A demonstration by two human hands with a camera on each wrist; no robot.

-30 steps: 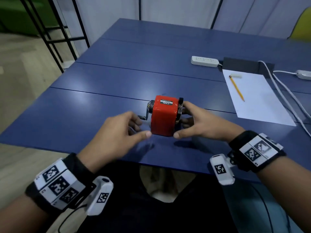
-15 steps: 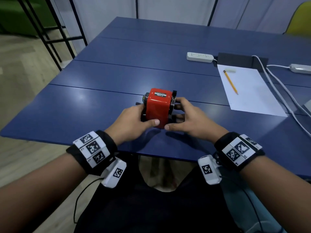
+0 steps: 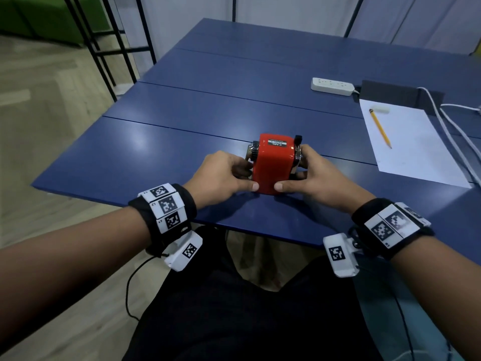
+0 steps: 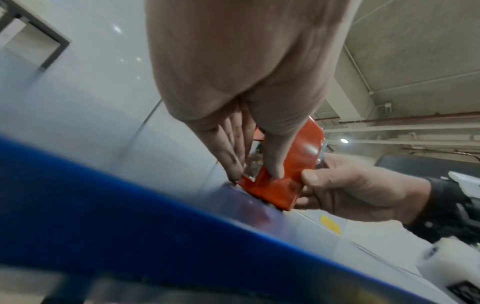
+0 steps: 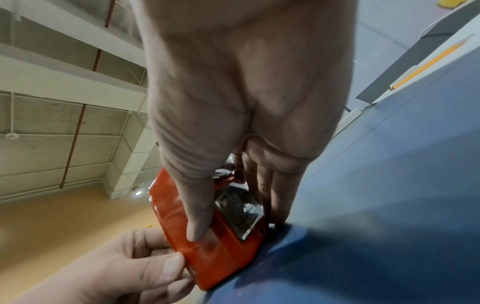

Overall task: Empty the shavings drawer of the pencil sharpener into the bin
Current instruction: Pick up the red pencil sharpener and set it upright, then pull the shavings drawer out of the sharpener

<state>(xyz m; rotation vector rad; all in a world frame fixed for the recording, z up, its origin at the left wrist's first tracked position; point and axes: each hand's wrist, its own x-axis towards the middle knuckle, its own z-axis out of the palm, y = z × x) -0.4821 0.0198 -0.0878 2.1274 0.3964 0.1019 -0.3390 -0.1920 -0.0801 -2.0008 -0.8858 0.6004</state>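
Note:
A red pencil sharpener stands on the blue table near its front edge, with a metal crank hub on its left end and a black knob on its right end. My left hand grips its left side, thumb on the near face. My right hand grips the right side the same way. In the left wrist view the sharpener shows a clear window with brown shavings behind it. The right wrist view shows the sharpener and its clear drawer front between thumb and fingers. No bin is in view.
To the right lies a white sheet of paper with a yellow pencil and an eraser on it. Behind it are a white power strip and white cables. A black metal frame stands left of the table.
My left hand has closed in from beside the sharpener and now grips its left side. The right hand has kept its hold on the right side.

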